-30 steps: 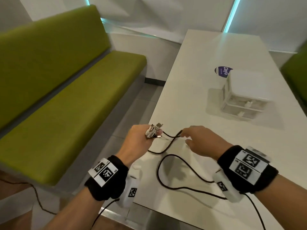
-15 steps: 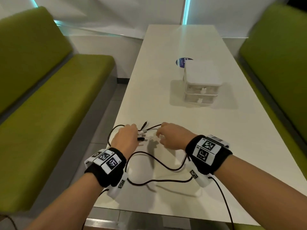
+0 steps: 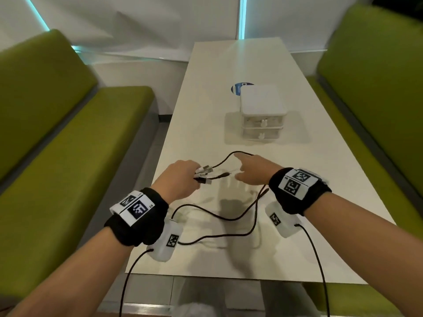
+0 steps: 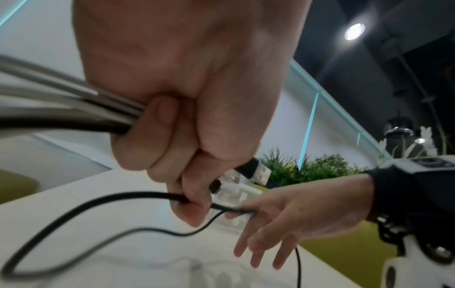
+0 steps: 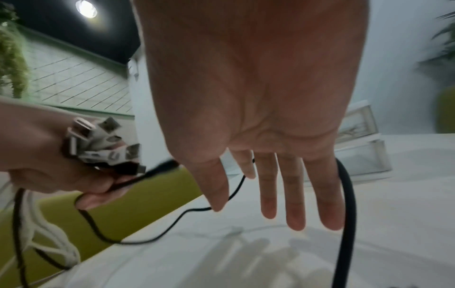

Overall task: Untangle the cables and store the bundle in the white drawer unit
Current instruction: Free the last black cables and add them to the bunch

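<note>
My left hand [image 3: 180, 177] is fisted round a bunch of cable plugs [image 3: 203, 173], white and black, whose ends stick out toward the right; the same plugs [image 5: 103, 144] show in the right wrist view. Black cables [image 3: 229, 216] trail from the fist in loops over the white table [image 3: 206, 110]. One thin black cable [image 3: 231, 155] arcs up to my right hand [image 3: 254, 170]. That hand hovers with straight, spread fingers [image 5: 293, 194] and grips nothing. The white drawer unit [image 3: 263, 113], two drawers both closed, stands farther back on the table.
Green benches [image 3: 68, 156] flank the table on both sides. A round blue sticker [image 3: 237, 88] lies behind the drawer unit. The table's near edge [image 3: 229, 277] runs just below my wrists. Sensor leads hang from both wristbands.
The head view swung right, then closer. My left hand kept the plugs. My right hand let go of the cable it pinched and spread its fingers, moving slightly right.
</note>
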The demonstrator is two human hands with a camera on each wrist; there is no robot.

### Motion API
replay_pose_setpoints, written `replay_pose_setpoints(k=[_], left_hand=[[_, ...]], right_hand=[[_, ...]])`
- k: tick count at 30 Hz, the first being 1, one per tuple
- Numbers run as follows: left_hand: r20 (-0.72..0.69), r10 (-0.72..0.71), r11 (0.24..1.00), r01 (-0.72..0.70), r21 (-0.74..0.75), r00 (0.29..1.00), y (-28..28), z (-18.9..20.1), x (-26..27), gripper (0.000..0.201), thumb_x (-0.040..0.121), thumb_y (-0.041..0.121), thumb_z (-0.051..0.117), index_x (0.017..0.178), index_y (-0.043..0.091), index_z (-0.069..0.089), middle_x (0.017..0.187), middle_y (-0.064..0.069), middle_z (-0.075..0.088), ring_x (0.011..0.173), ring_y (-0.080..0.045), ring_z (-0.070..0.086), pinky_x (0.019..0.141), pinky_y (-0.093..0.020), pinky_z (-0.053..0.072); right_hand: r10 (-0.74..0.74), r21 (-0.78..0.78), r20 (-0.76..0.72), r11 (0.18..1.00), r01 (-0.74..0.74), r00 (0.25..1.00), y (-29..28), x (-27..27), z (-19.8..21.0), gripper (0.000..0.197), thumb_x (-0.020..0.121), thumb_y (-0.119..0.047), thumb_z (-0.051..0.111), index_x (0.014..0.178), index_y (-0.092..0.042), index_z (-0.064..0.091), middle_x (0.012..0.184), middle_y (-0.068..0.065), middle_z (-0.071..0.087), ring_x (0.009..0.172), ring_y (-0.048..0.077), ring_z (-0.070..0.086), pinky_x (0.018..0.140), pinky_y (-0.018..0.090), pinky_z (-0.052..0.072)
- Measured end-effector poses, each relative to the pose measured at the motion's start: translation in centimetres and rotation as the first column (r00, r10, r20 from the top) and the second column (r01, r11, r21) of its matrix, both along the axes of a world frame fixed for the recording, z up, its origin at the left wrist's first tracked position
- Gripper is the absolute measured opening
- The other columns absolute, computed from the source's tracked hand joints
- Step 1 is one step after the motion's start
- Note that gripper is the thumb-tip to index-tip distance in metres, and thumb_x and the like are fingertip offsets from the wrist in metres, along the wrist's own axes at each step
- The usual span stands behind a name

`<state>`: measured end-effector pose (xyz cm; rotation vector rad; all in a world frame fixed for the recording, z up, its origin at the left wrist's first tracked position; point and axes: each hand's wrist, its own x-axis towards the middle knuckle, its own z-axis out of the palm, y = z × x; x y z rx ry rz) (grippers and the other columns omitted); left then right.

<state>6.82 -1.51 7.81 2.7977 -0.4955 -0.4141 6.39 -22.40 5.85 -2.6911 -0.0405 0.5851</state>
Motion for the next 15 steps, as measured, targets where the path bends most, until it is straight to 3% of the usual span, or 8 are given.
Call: replay_pose_setpoints(k=[3, 5, 9, 11, 15], left_hand=[[0.051, -0.012, 0.995, 0.017, -0.101, 0.999, -1.2, 2.6, -0.7, 0.015, 0.088, 0.011, 0.054, 0.095, 0.01, 0.067, 0.091, -0.008, 0.068, 0.086, -0.029, 0.062, 0.072, -0.039, 0.049], [0.084, -0.009, 0.986, 0.023, -0.168, 0.996, -2.0, 3.7, -0.9, 0.015, 0.09, 0.012, 0.054, 0.096, 0.009, 0.067, 0.092, -0.007, 0.068, 0.086, -0.028, 0.061, 0.076, -0.042, 0.05], [0.15, -0.045, 0.979, 0.074, -0.191, 0.988, -3.7, 4.1, -1.4, 0.014, 0.095, 0.016, 0.05, 0.087, 0.007, 0.058, 0.082, -0.004, 0.06, 0.076, -0.026, 0.054, 0.062, -0.033, 0.038], [0.129, -0.049, 0.979, 0.073, -0.191, 0.99, -4.1, 3.7, -1.6, 0.016, 0.096, 0.02, 0.051, 0.082, 0.012, 0.053, 0.075, 0.001, 0.055, 0.072, -0.023, 0.05, 0.056, -0.028, 0.032], [0.065, -0.058, 0.972, 0.071, -0.222, 0.996, -4.3, 3.1, -2.0, 0.012, 0.095, 0.017, 0.052, 0.086, 0.018, 0.06, 0.079, 0.001, 0.063, 0.07, -0.016, 0.055, 0.056, -0.024, 0.035]], right_hand=[[-0.054, -0.003, 0.038, 0.999, 0.054, 0.998, -1.1, -0.4, 1.0, 0.051, 0.097, -0.025, 0.053, 0.144, -0.011, 0.039, 0.137, 0.009, 0.054, 0.124, 0.027, 0.05, 0.095, 0.032, 0.04], [-0.064, 0.131, 0.019, 0.99, 0.061, 0.998, -1.7, -1.0, 1.6, 0.047, 0.095, -0.02, 0.056, 0.141, -0.014, 0.048, 0.133, 0.006, 0.058, 0.12, 0.022, 0.055, 0.096, 0.031, 0.044], [-0.029, 0.624, -0.091, 0.777, 0.079, 0.995, -1.3, -3.0, 3.7, 0.028, 0.098, -0.015, 0.056, 0.125, -0.015, 0.062, 0.11, 0.002, 0.073, 0.096, 0.018, 0.071, 0.079, 0.03, 0.058], [-0.031, 0.668, -0.014, 0.744, 0.032, 0.999, -1.3, -3.8, 4.6, 0.023, 0.099, -0.018, 0.054, 0.117, -0.011, 0.067, 0.105, 0.003, 0.074, 0.089, 0.018, 0.072, 0.072, 0.026, 0.057], [-0.173, 0.74, 0.086, 0.671, 0.054, 0.981, -1.8, -4.4, 5.0, 0.027, 0.099, -0.027, 0.056, 0.095, -0.004, 0.069, 0.087, 0.011, 0.073, 0.065, 0.021, 0.065, 0.06, 0.027, 0.054]])
